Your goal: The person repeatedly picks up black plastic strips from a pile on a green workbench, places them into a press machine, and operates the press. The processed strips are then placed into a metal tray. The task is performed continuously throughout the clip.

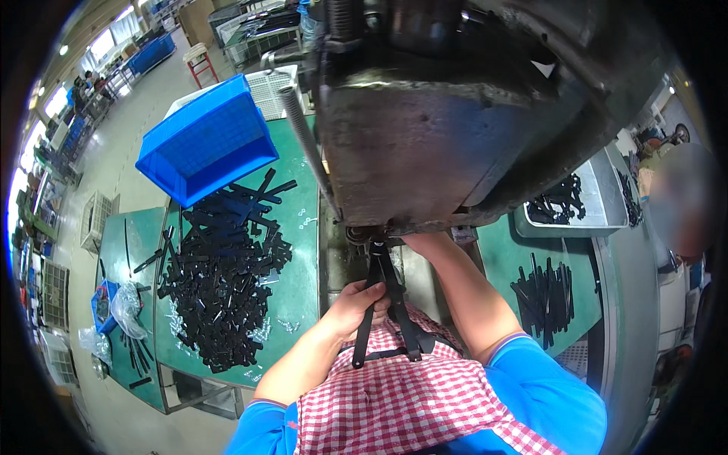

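My left hand (355, 305) is closed around black flat metal bars (390, 299), just below the head of a large press machine (440, 152). The bars spread apart in a narrow V toward my checked apron, and their upper ends meet under the machine. My right hand (426, 241) reaches in beneath the machine's lower edge. Its fingers are hidden there, so what they hold or touch does not show. To the left, a big heap of black metal pieces (220, 296) lies on the green table (299, 227).
A blue crate (208, 140) lies tipped behind the heap. Small clear bits (262, 331) are scattered beside it. On the right are a stack of black bars (544, 299) and a grey metal bin (569, 227) with black parts. A person (679, 197) is at far right.
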The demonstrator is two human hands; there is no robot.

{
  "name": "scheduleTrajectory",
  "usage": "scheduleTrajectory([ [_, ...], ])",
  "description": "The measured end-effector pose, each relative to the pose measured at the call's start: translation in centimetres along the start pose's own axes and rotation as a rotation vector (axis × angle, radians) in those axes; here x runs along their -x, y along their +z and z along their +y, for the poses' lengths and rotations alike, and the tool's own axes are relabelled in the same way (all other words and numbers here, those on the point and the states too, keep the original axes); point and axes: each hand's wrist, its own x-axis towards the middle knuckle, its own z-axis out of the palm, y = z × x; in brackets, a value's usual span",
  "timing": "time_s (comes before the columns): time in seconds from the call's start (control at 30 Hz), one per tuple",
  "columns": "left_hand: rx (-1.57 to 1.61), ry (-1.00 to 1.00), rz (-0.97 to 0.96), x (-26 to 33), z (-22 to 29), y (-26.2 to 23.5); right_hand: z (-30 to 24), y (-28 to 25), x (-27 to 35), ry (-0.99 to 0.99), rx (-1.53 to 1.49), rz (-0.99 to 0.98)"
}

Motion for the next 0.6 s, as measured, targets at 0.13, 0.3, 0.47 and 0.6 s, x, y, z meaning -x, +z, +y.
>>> scheduleTrajectory([
  [0.13,-0.056,-0.062,0.053,-0.3,0.2,1.0,-0.2,0.0,1.8,0.009,-0.149,0.267],
  [0.3,-0.184,0.110,0.059,0.8,0.7,1.2,1.4,0.2,6.2,0.116,-0.557,-0.049],
  [0.47,-0.455,0.212,0.212,-0.4,-2.2,1.4,0.3,1.0,16.6,-0.034,-1.272,-0.547],
  [0.6,-0.945,0.311,0.140,-2.4,-4.6,4.8,3.3,0.1,19.6,0.210,-1.303,-0.127],
])
